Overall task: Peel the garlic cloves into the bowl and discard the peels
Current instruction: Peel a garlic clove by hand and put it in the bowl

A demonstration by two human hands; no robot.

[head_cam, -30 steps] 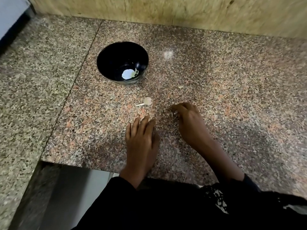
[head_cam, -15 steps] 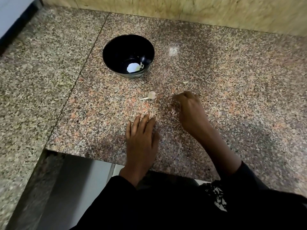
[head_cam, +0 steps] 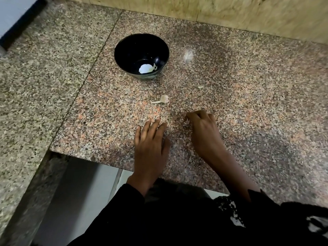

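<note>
Garlic (head_cam: 164,99) between bowl (head_cam: 124,50) and hands.

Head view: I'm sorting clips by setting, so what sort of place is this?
Probably a home kitchen: a speckled granite counter against a tiled wall, with a black bowl holding peeled garlic and a garlic piece lying loose nearby.

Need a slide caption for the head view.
Left hand flat on granite counter; right hand gathers peels; black bowl beyond.

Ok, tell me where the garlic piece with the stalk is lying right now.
In the head view the garlic piece lies on the granite counter, apart from everything, between the black bowl behind it and the left hand in front.
</note>
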